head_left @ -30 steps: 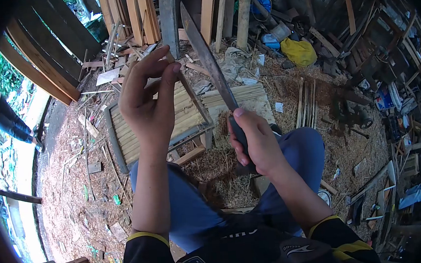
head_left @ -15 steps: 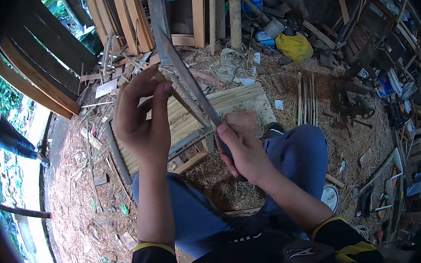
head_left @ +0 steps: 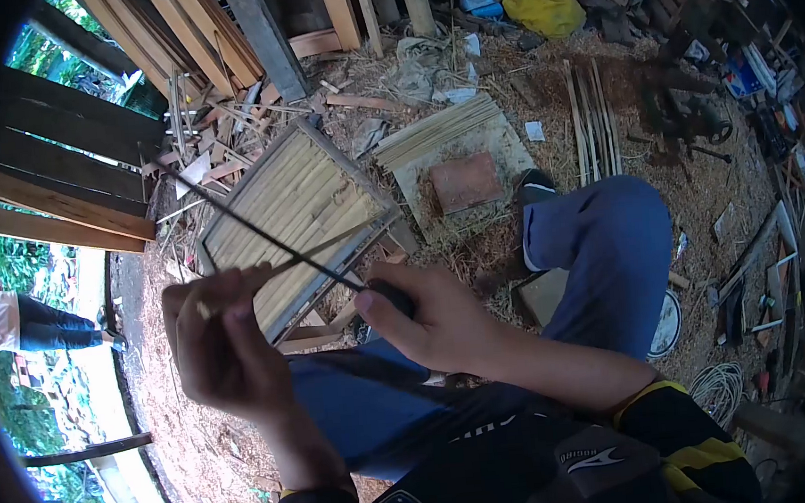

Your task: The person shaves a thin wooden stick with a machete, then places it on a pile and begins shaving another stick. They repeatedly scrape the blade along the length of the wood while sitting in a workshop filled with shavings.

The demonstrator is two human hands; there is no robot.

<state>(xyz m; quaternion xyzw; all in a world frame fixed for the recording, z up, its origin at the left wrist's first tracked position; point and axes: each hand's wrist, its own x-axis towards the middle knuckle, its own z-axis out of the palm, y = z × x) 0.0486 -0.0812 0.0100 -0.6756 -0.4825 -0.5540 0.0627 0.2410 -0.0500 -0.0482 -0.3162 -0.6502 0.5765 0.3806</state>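
My right hand (head_left: pixel 441 319) is closed around the dark handle of a long knife (head_left: pixel 247 226). Its thin blade, seen nearly edge-on, points up and to the left. Between the fingers of my left hand (head_left: pixel 226 346) is a slim bamboo strip (head_left: pixel 340 238), which slants up to the right. Blade and strip cross in this view just beyond my left fingertips. Below them, a framed panel of bamboo slats (head_left: pixel 298 179) lies tilted in front of my knees.
Right of the panel, a bundle of thin strips (head_left: pixel 440 127) and a reddish block (head_left: pixel 468 182) rest on a board. More sticks (head_left: pixel 591 123) lie on the shavings-covered floor. Planks (head_left: pixel 187 41) lean at the back. A person (head_left: pixel 44 318) stands outside at far left.
The knife has swung from pointing up to pointing left, its blade now across the strip. My left hand has moved down and left, and the strip now slants up to the right. The view has shifted.
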